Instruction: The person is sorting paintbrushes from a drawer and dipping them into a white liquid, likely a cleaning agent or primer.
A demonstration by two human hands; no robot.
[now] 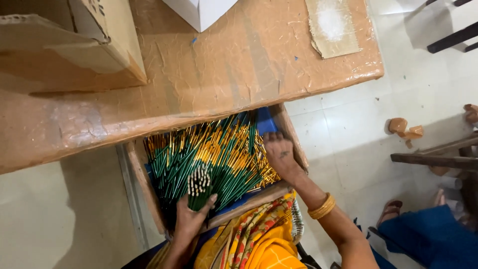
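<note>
A wooden tray (294, 145) on my lap holds a heap of thin green sticks with gold ends (226, 149). My left hand (191, 219) grips a bundle of these sticks (199, 185), their pale tips fanned out above my fingers. My right hand (280, 153) lies palm down on the heap at the tray's right side, fingers buried among the sticks. A gold bangle (321, 207) circles my right wrist.
A table wrapped in brown tape (224, 65) overhangs the tray, with a cardboard box (94, 40) at its left, a white box (199, 11) at the top and a cardboard scrap (332, 27). Another person's foot (389, 209) and blue garment are at the right, near a wooden frame (438, 158).
</note>
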